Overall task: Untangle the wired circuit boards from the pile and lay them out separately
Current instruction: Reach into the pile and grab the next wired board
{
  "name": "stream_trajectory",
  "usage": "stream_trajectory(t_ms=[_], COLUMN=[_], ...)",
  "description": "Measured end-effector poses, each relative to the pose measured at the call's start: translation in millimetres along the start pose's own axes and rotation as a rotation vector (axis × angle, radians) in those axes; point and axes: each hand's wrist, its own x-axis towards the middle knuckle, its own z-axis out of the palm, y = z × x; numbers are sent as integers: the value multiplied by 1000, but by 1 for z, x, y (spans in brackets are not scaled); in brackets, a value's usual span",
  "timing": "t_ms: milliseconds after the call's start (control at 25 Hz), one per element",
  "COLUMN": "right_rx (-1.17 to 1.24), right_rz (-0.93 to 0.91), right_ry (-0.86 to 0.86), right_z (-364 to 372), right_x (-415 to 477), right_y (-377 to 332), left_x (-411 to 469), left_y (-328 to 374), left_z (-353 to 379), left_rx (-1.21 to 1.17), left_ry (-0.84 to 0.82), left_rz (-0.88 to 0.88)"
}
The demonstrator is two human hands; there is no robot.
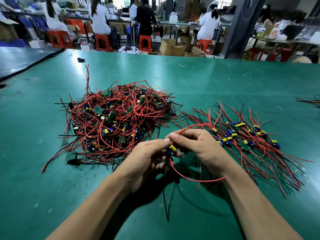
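Head view: in the lower centre of the frame both hands meet just above the green tabletop (207,80). The left hand (149,158) has its fingers curled round one small circuit board (172,148), recognisable by a yellow capacitor, so that grip is closed on the board. The right hand (195,146) pinches the board's red wire (190,178) between thumb and forefinger close to the board. The wire loops below the hands and under the right wrist. A black wire (166,201) hangs from the board toward the bottom of the frame.

The pile (119,122) of tangled boards lies at centre left, large and dense. The laid-out group (242,135) fans across the right of the frame, boards in a rough row with wires trailing toward the lower right. A rubber band (133,76) lies beyond the pile. Other people sit on orange stools (103,42) along the top of the frame.

Judging from this, one board looks already free of the pile and its leads are being straightened. Most of the task remains. The next move probably calls for running the red wire out straight, then setting the board down at the near end of the row, its wires parallel to the others and not crossing them.
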Motion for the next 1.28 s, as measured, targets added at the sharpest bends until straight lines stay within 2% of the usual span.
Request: stream_trajectory(t_ms=[240, 360, 480, 560, 680, 800, 1000, 1280], right_rx=[3, 62, -150, -164, -77, -123, -163, -194], right_rz=[16, 95, 111, 131, 82, 32, 15, -107], right_ry=[29, -43, -101, -76, 18, 120, 358, 636], right_z=[7, 13, 20, 18, 13, 12, 1, -7], right_x=[0, 0, 2, 4, 0, 2, 8, 12], right_y=[-1, 1, 5, 7, 4, 6, 12, 14], left_x=[2, 2, 2, 2, 4, 6, 7, 5], left_y=[-3, -4, -6, -8, -9, -8, -8, -7], left_z=[0, 0, -1, 1, 4, 5, 9, 7], left_rx=[31, 68, 93, 101, 140, 196, 257, 373], left_ry=[55, 73, 79, 80, 143, 192, 181, 160], left_rz=[22, 45, 69, 80, 79, 80, 54, 24])
